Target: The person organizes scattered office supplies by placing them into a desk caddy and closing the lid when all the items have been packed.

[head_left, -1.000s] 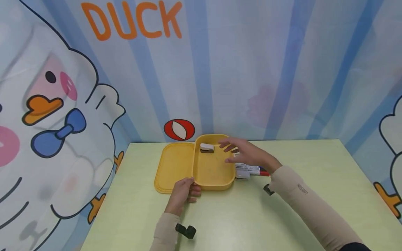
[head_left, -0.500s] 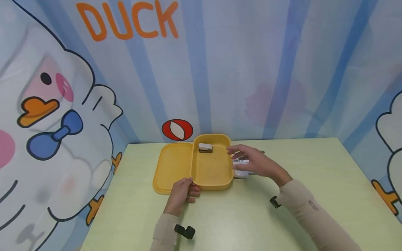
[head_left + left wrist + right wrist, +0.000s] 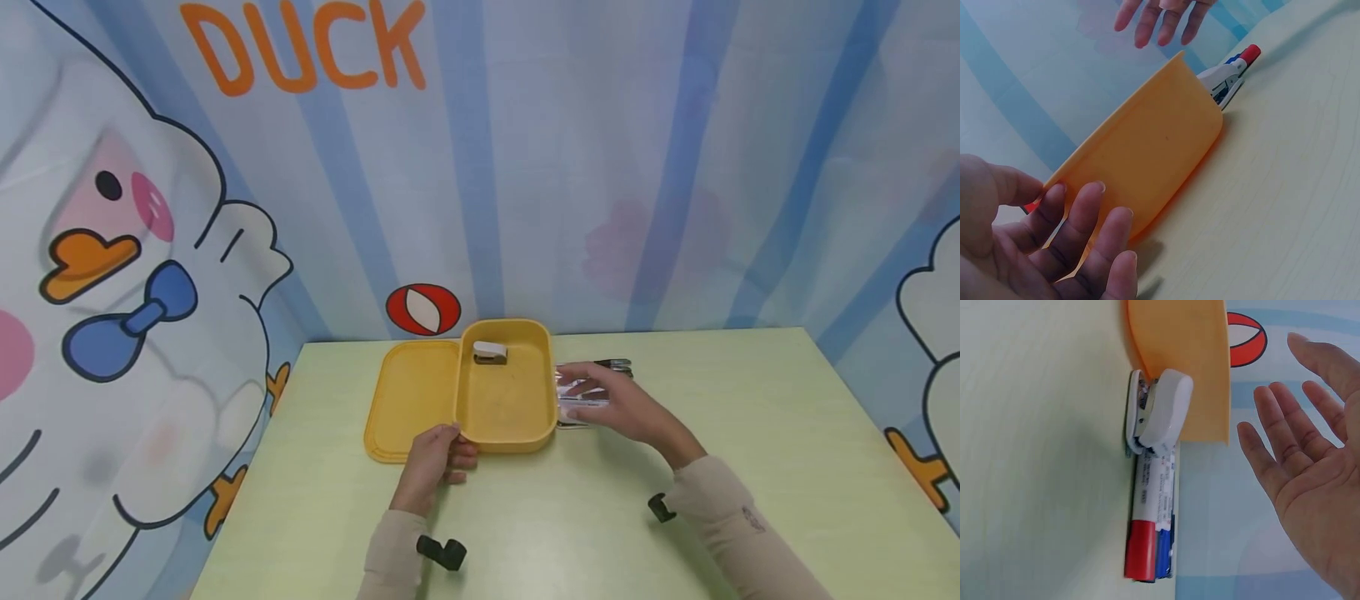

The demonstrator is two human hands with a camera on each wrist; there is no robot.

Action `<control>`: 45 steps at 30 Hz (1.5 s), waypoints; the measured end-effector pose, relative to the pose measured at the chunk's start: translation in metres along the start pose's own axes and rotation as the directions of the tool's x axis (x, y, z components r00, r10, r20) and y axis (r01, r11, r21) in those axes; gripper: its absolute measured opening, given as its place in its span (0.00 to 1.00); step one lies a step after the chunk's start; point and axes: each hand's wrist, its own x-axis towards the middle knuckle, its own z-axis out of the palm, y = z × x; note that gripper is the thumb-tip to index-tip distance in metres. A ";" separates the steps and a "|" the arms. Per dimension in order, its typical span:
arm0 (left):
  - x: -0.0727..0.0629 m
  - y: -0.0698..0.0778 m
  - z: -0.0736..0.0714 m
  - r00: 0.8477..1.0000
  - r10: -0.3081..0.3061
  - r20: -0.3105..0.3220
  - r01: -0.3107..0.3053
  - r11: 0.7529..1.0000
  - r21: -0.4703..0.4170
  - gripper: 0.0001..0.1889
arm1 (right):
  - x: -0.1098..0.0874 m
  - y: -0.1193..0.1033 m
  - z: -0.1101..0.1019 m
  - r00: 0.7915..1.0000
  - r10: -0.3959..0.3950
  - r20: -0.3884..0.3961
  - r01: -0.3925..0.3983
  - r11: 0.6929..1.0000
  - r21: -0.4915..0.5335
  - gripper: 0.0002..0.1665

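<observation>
Left hand [image 3: 431,462] is pinching box [image 3: 517,408] rim | right hand [image 3: 618,408], fingers spread, is hovering, apparently reaching for markers [image 3: 1146,500] near back edge of desk [image 3: 720,375] | next likely needing a grip

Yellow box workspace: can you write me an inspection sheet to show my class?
Surface: pale table.
Job's things: open yellow box, white stapler inside; yellow lid at its left; second stapler, red-capped marker, blue-capped marker at its right.
Clutter: slim dark items right of the box, too small to identify.
Hands: left hand pinches the box's rim at the near left corner; right hand, spread, near the second stapler, holds nothing.
Cables: nothing seen.
Surroundings: striped backdrop with duck print.
</observation>
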 end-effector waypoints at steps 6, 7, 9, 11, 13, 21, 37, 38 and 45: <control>0.000 0.000 0.000 1.000 0.011 0.015 -0.011 1.000 -0.011 0.18 | -0.008 0.014 -0.002 1.000 -0.027 -0.016 0.027 1.000 -0.005 0.35; 0.000 0.000 0.000 1.000 0.013 0.015 -0.013 1.000 -0.012 0.18 | -0.009 0.016 -0.003 1.000 -0.024 -0.014 0.024 1.000 -0.001 0.35; 0.001 -0.001 0.000 1.000 0.015 0.016 -0.014 1.000 -0.013 0.18 | -0.011 0.019 -0.003 1.000 -0.007 -0.010 0.007 1.000 0.004 0.34; 0.001 -0.001 0.000 1.000 0.008 0.014 -0.008 1.000 -0.016 0.17 | -0.013 0.022 -0.003 1.000 0.013 -0.005 -0.013 1.000 0.015 0.34; 0.001 -0.001 0.000 1.000 0.008 0.014 -0.008 1.000 -0.015 0.17 | -0.015 0.025 -0.002 0.999 0.036 -0.003 -0.036 0.999 0.023 0.34; 0.001 0.000 0.001 1.000 -0.013 0.005 0.013 1.000 -0.010 0.18 | -0.019 0.035 -0.001 0.994 0.104 -0.014 -0.104 0.994 -0.021 0.34; 0.001 0.000 0.000 1.000 -0.029 0.000 0.029 1.000 -0.011 0.17 | -0.021 0.041 0.000 0.983 0.181 -0.010 -0.181 0.983 -0.042 0.34; 0.001 0.000 0.000 1.000 -0.030 -0.001 0.030 1.000 -0.010 0.18 | -0.021 0.041 0.000 0.983 0.184 -0.011 -0.185 0.982 -0.043 0.34; 0.002 0.000 0.001 0.999 -0.033 -0.004 0.033 0.999 -0.013 0.18 | -0.022 0.045 0.002 0.980 0.201 -0.005 -0.201 0.978 -0.051 0.32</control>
